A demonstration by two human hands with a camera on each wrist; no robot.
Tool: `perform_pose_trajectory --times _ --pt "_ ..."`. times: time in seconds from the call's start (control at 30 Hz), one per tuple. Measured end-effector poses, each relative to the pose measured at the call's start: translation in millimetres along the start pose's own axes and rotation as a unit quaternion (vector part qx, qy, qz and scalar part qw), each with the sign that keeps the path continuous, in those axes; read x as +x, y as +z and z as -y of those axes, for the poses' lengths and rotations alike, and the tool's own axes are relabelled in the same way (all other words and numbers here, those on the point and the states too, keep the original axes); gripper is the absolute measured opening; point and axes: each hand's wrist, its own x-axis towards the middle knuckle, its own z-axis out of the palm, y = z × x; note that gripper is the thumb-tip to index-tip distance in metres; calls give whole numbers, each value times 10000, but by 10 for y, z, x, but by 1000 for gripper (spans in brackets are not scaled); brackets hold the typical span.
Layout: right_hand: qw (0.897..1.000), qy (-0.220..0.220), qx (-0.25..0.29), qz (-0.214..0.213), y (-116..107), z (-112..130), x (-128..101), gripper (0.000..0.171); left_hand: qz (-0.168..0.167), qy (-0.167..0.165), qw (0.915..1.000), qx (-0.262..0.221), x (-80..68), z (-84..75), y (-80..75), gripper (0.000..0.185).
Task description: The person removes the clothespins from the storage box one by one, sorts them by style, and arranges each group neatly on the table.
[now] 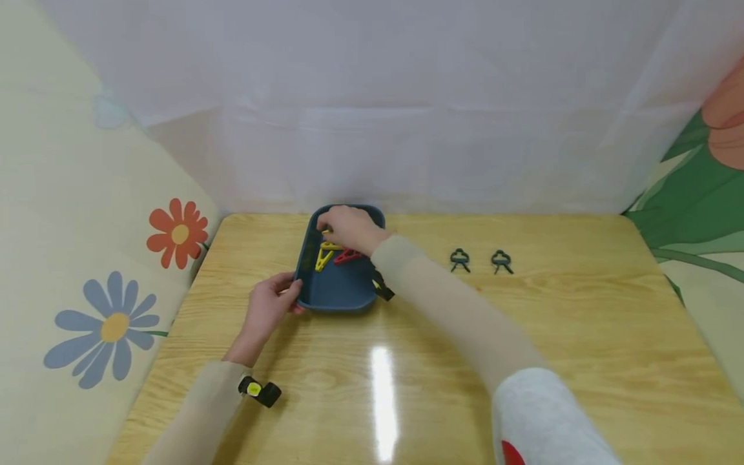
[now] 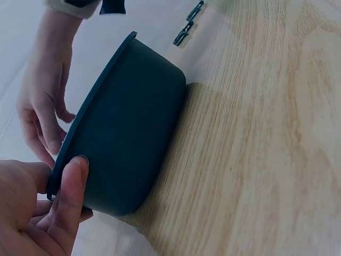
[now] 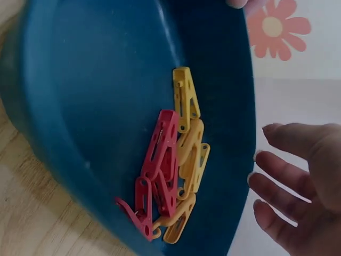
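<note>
A big wooden table (image 1: 523, 336) filled most of the head view, with a white curtain (image 1: 372, 97) behind it and flowered walls at both sides. Its near edge was cut off by the frame.

Near the back left of the table sat a dark blue tray (image 1: 337, 294). The left hand (image 1: 268, 309) held the tray's near left corner, with the thumb (image 2: 72, 184) pressed over the rim and the other fingers tucked under and hard to see. From the left wrist, only the tray's outside wall showed, so nothing inside could be seen there.

The right hand (image 1: 347, 229) hovered over the far end of the tray. Its fingers (image 3: 282, 184) were spread apart and loose, and they held nothing. The hand hid part of the tray's far end in the head view.

Inside the tray lay a small heap of pegs. The yellow pegs (image 3: 187, 138) and red pegs (image 3: 160, 170) were piled on each other, so a count was hard.

Two little black clips (image 1: 480, 260) stood side by side on the table, well to the right of the tray.
</note>
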Motion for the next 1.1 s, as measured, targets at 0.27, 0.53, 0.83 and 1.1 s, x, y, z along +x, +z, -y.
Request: perform_pose_trajectory --times 0.27,0.53,0.83,1.1 --pt "9982 -49 -273 526 128 47 134 30 19 -30 10000 -5 -23 -11 10 40" --pt "9948 -196 -594 807 214 94 163 35 18 -61 10000 49 -8 -15 16 38" --pt "9913 -69 -975 877 263 179 185 34 -22 -117 9999 23 -26 0 -5 37" --pt "9904 -8 -1130 792 304 213 220 21 -7 -93 9999 39 -39 -15 -13 37"
